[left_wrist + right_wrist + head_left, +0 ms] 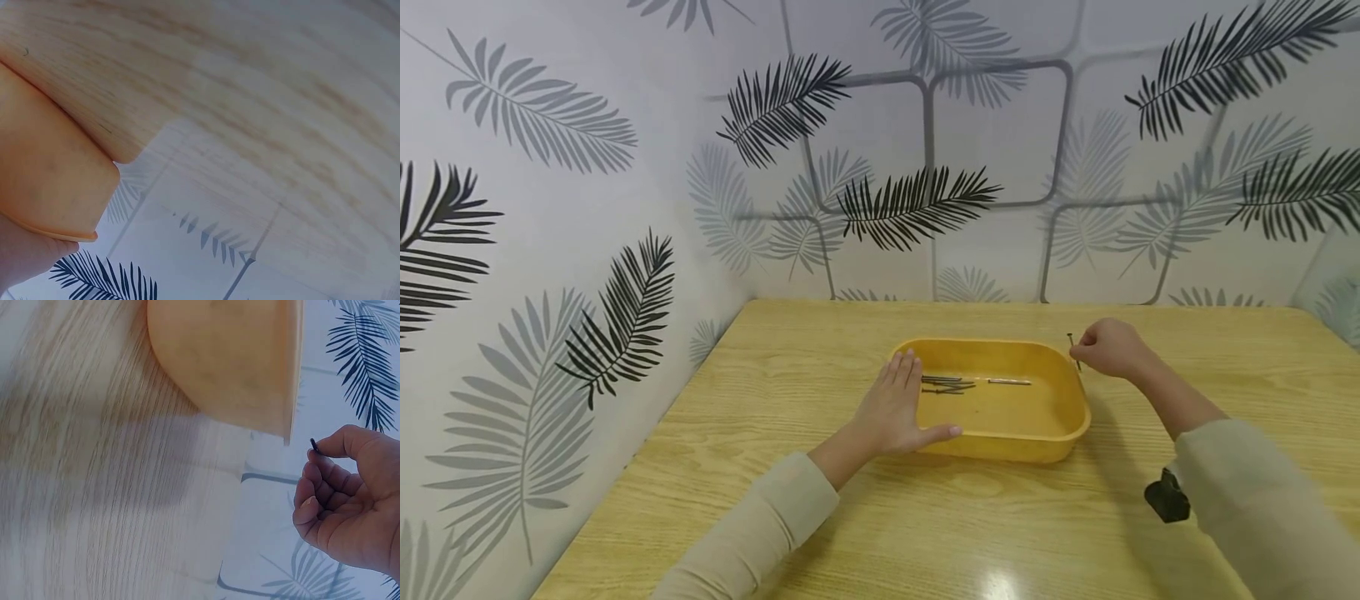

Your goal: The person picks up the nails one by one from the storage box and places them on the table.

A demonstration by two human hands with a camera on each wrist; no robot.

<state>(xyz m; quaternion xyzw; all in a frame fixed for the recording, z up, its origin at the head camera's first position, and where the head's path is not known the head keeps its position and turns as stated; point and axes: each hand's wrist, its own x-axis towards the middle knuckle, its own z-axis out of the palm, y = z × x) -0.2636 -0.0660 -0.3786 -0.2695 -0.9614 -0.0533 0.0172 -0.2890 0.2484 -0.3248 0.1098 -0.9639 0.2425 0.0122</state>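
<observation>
Light wooden table (820, 350), leaf-patterned wall panels (572, 208) (black and grey fronds), beige sleeves (760, 533).

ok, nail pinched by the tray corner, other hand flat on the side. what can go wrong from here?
1. The right hand pinches the nail by a small part only; it may slip and land on the table, since it sits at the tray's far right corner, not clearly over the inside.
2. The left hand only rests flat against the tray's left side; a bump on the rim could slide the tray.
3. Dropped carelessly, the nail might bounce off the nails already inside.
</observation>
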